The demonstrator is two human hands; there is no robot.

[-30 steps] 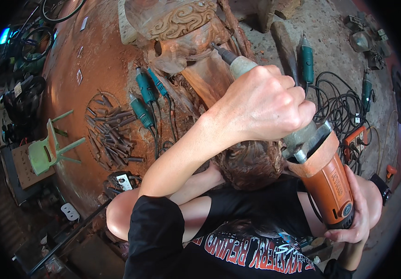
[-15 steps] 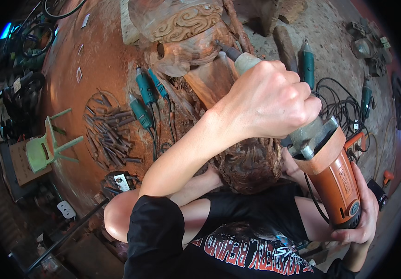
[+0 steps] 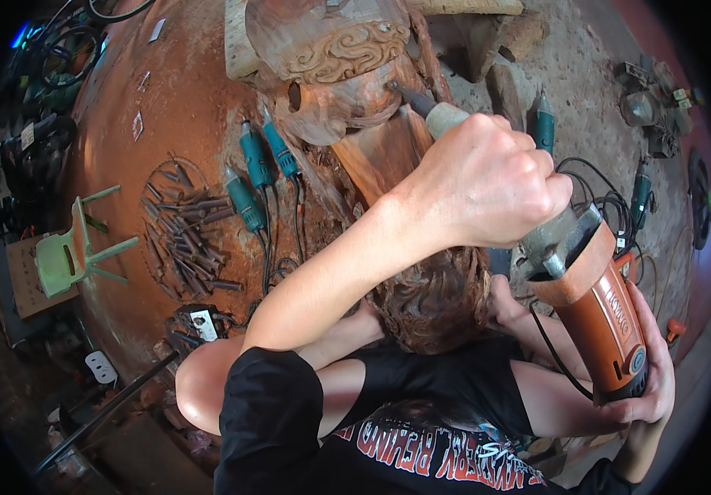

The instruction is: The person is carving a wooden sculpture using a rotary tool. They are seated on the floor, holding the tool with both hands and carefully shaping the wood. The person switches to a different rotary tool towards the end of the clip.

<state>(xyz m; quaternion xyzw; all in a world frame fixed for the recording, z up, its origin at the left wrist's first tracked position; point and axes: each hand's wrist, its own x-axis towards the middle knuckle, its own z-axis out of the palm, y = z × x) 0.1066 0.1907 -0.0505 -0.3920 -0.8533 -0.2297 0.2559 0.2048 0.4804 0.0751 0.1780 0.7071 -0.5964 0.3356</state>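
My left hand (image 3: 487, 177) is wrapped in a fist round the grey front shaft of an orange power carving tool (image 3: 599, 330). At the tool's rear end, my right hand (image 3: 654, 375) cups the orange body from the right and below. The narrow dark bit meets the smooth, rounded part of a reddish wood carving (image 3: 330, 111), just under a band of carved swirls (image 3: 343, 54). A hollow shows at the left of that part. More of the carving, with rough curled relief (image 3: 434, 309), lies between my bare feet; my left forearm hides some of its middle.
Left of the carving lie several teal rotary tools (image 3: 252, 157) with cables and a pile of chisel bits (image 3: 190, 243). Another teal tool (image 3: 543, 124) and coiled black cables (image 3: 603, 186) are to the right. A pale green chair (image 3: 66, 256) stands far left.
The whole view has shifted slightly, so the carving sits a little lower and further right. Both hands keep their hold, and the bit stays at nearly the same spot on the wood.
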